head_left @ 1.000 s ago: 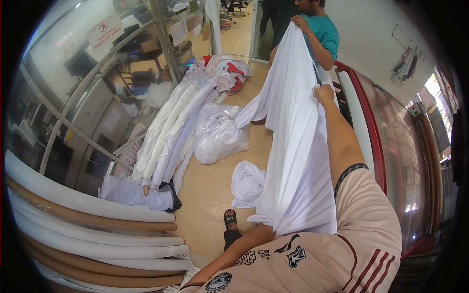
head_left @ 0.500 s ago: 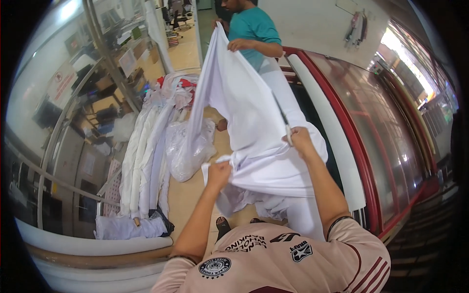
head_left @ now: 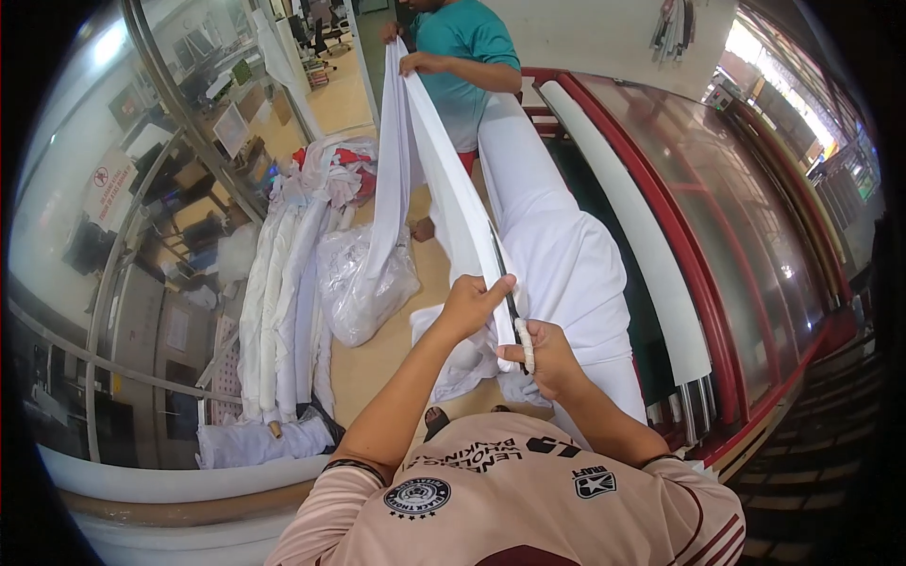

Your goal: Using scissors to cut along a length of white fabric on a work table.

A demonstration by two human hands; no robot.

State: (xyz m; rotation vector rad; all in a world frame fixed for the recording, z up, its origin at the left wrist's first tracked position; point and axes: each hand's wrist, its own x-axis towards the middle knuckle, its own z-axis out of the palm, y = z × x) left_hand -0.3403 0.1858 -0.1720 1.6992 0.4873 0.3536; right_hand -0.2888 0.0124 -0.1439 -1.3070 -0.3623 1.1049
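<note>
A long strip of white cloth [head_left: 439, 141] stretches toward me from a co-worker in a teal shirt [head_left: 458, 38], whose two hands grip its far end. My left hand [head_left: 475, 300] pinches the near part of the strip. Just below it, my right hand [head_left: 545, 358] is closed on a tool [head_left: 524, 344] with a pale wrapped handle and a narrow dark part lying along the cloth, possibly shears; its exact shape is unclear. More white cloth [head_left: 576, 283] lies heaped beside and behind my right hand.
Clear plastic bags [head_left: 363, 302], long white fabric rolls [head_left: 278, 321] and a bundled red-and-white pile [head_left: 335, 170] lie on the floor [head_left: 368, 377] to the left. A glass partition [head_left: 142, 274] stands further left. A red-framed rack [head_left: 717, 283] with rolls runs along the right.
My hands have come together at the near end of the cloth, which is now drawn into a narrow strip. The co-worker's hands appear higher and further left in the view.
</note>
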